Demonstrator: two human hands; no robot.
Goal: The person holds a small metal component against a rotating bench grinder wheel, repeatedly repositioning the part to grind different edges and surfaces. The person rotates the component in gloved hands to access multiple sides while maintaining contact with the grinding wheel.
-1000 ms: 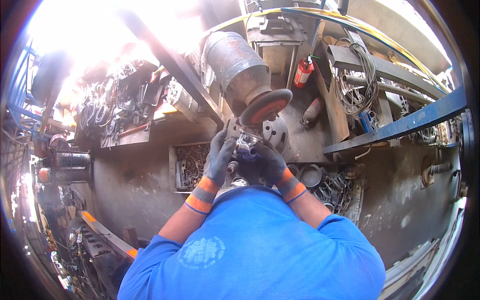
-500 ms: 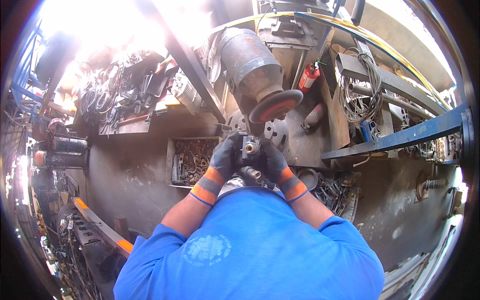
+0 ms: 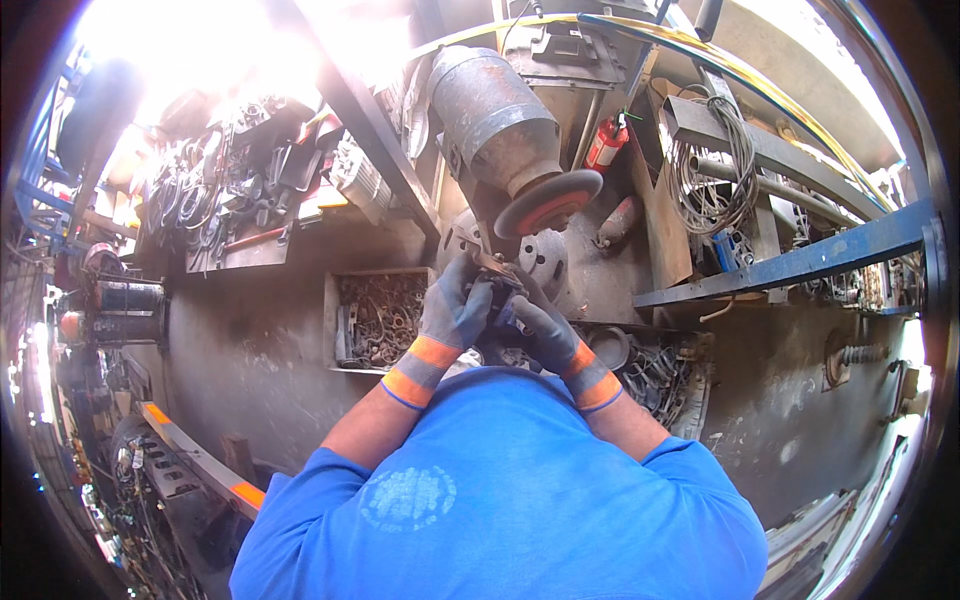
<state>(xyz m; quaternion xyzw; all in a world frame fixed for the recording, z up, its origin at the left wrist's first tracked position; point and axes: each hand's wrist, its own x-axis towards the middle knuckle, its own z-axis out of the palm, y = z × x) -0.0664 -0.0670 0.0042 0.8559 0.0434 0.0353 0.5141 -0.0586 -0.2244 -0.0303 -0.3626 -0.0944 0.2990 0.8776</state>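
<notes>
Two gloved hands (image 3: pixel 455 312) (image 3: pixel 545 332) gripping one metal part (image 3: pixel 492 264); one wheel (image 3: pixel 549 206).

Motor housing (image 3: pixel 498 112): metal; its grey surface is looking matt and scuffed. Wheel (image 3: pixel 548 203): its dark rim is appearing matt, rough to my eye. Held part (image 3: pixel 492 264): metal; its brownish face is looking dull. Gloves (image 3: pixel 455 312): matt grey coating, which is meeting cloth cuffs (image 3: pixel 420 369). Shirt (image 3: pixel 500 480): matt blue cloth, which is creasing. Extinguisher (image 3: pixel 605 146): its red shell is looking smooth. Beam (image 3: pixel 790 257): blue-painted metal, which is showing scuffs.
</notes>
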